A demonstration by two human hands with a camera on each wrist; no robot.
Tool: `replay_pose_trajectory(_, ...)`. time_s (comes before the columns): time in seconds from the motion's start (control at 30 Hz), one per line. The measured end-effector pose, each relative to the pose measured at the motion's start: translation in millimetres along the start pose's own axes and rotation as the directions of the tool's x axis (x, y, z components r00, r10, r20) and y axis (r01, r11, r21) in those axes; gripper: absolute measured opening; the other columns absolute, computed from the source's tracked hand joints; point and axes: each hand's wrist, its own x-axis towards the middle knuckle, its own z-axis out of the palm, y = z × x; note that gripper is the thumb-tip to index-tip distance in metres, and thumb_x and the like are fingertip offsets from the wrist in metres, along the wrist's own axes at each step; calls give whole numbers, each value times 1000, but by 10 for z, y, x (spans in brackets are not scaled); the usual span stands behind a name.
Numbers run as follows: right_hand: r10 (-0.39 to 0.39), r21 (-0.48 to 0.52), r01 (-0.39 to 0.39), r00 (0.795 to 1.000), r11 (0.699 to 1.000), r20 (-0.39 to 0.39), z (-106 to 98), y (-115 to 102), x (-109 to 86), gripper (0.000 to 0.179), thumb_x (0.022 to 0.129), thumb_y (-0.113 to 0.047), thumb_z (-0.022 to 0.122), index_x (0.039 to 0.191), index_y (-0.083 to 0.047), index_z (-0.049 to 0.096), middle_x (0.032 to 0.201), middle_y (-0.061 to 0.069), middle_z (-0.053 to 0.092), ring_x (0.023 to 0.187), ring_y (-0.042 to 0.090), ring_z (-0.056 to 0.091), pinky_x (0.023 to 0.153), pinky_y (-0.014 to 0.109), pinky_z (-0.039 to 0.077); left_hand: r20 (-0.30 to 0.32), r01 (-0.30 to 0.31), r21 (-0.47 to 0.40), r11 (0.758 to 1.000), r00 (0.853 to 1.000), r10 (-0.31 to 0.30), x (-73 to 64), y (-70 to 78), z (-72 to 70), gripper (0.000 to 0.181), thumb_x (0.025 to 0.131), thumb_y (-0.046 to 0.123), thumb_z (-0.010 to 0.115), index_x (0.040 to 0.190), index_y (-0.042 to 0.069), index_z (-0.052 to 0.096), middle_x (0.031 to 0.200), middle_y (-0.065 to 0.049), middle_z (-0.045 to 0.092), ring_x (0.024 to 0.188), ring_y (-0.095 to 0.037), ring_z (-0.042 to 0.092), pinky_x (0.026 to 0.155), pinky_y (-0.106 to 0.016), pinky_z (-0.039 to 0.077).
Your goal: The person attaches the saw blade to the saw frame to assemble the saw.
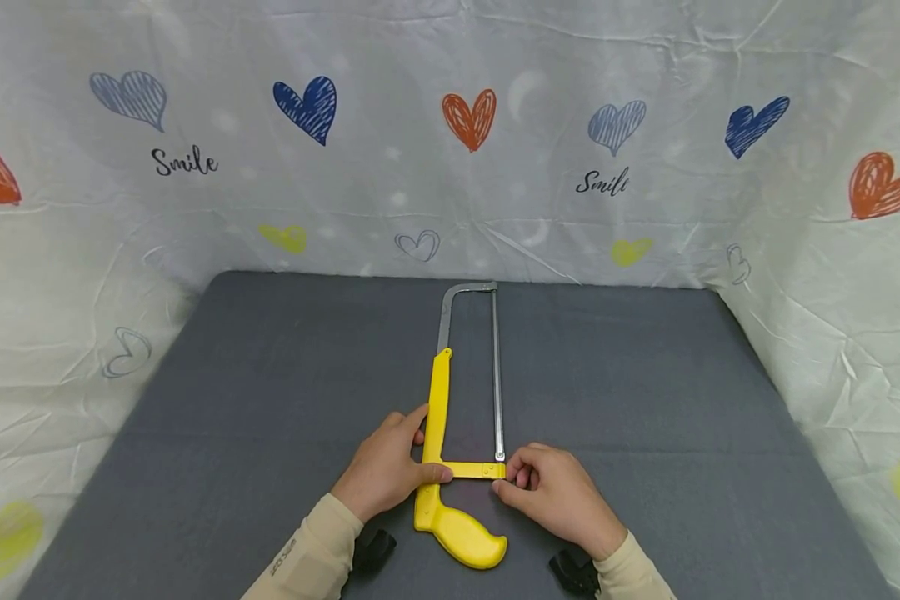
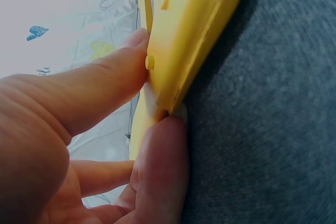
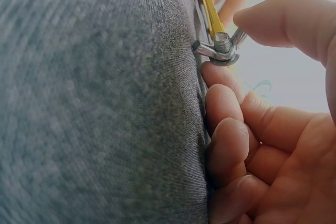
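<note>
Centrally, 1 yellow-handled hacksaw (image 1: pixel 436 429) lies on grey cloth (image 1: pixel 270 375), mid-frame to bottom centre. The left hand (image 1: pixel 385 469) pinches its spine (image 1: pixel 439 383); the right hand (image 1: pixel 558 492), fingers curled, pinches the wing nut (image 3: pixel 222 55), lower centre-right. Bracing the spine should help the nut turn evenly.

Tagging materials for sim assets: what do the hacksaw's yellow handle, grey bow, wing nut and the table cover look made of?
Yellow handle: smooth satin, moulded-looking edges; likely plastic, painted metal possible.
Grey bow: dull, probably metal; too small to confirm.
Wing nut: silvery metal, perhaps plated steel, by its bright highlights.
Table cover: matte grey fabric; weave shows up close.
</note>
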Motion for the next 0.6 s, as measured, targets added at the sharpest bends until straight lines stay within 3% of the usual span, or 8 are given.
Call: replay_pose_trajectory(0.6, -30, -20, 30, 999, 999, -18, 14, 7, -15, 15, 92, -26, 82, 84, -27, 70, 79, -11, 58, 61, 4, 50, 58, 23, 44, -9, -26, -1, 1000, 1000, 26, 1, -8, 9, 104, 79, 40, 98, 164, 9, 46, 112, -6, 62, 85, -17, 57, 74, -33, 50)
